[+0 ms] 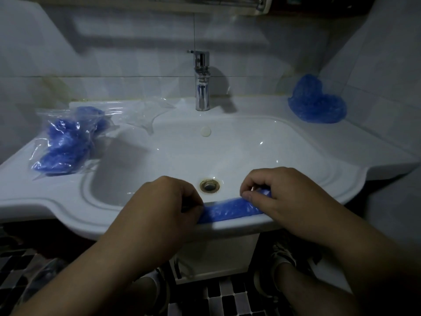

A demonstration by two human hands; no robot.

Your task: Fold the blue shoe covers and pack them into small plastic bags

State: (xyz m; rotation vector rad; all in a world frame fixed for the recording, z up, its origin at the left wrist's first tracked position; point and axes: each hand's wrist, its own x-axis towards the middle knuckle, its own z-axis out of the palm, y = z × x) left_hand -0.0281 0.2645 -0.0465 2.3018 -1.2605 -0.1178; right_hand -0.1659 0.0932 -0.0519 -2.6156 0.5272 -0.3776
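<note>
Shoe cover: one blue shoe cover (227,210), gathered into a narrow strip, lies along the front rim of the white sink (68,208), stretched between the two hands.
Left hand: the left hand (168,201) has its fingers curled down over the strip's left end and appears to pinch it against the rim.
Right hand: the right hand (280,197) pinches the strip's right end between thumb and curled fingers.
Step in hand: probably tightening or flattening the fold before bagging.
Packed bags: filled plastic bags (68,142) rest on the left shelf of the sink, with empty clear bags (145,112) just behind them, near the chrome faucet (201,80).
Unfolded stock: a loose heap of shoe covers (316,103) sits in the far right corner, well apart from the hands.
Risk, slipping: the rim is narrow and glossy, so the strip could slide into the basin towards the drain (209,185), or off the front edge to the floor.
Risk, springing open: the thin crinkly film may unfold once either pinch loosens.
Risk, tearing: pulling the ends apart too hard could stretch or rip the film.
</note>
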